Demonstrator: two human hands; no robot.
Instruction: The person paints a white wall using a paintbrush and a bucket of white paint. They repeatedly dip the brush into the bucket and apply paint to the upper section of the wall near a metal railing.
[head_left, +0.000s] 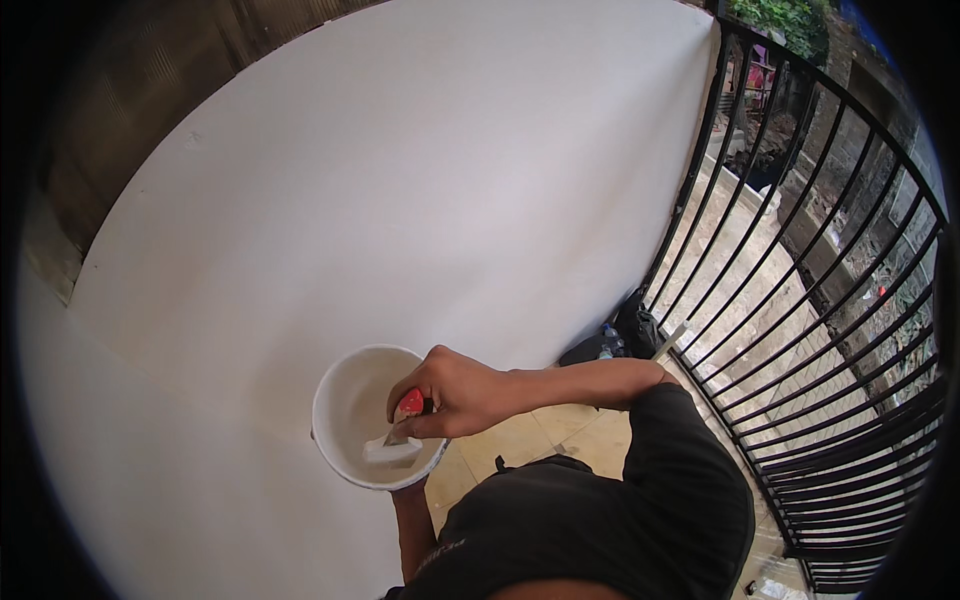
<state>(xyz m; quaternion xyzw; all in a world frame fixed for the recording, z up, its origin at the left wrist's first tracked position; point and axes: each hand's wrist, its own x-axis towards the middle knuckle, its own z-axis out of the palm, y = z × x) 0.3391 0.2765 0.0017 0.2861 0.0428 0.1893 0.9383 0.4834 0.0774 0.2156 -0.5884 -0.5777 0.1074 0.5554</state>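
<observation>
My right hand (457, 394) is closed around the red-and-black handle of a putty knife (410, 409), held inside the mouth of a bucket. White paste coats its blade, which points down into the white plastic bucket (324, 435). The bucket's inner wall is smeared with whitish material; how deep the contents go cannot be told. Under the bucket's near side, my left hand (410, 487) is mostly hidden, with only the wrist and forearm showing, so its grip cannot be made out. A smooth white wall (420, 187) rises directly behind the bucket.
Black metal railing (757, 300) curves along the right side, with rough ground and a block wall beyond. Black bags (637, 330) and a plastic bottle (611, 341) lie in the corner where wall and railing meet. Beige floor tiles (525, 442) show below my right arm.
</observation>
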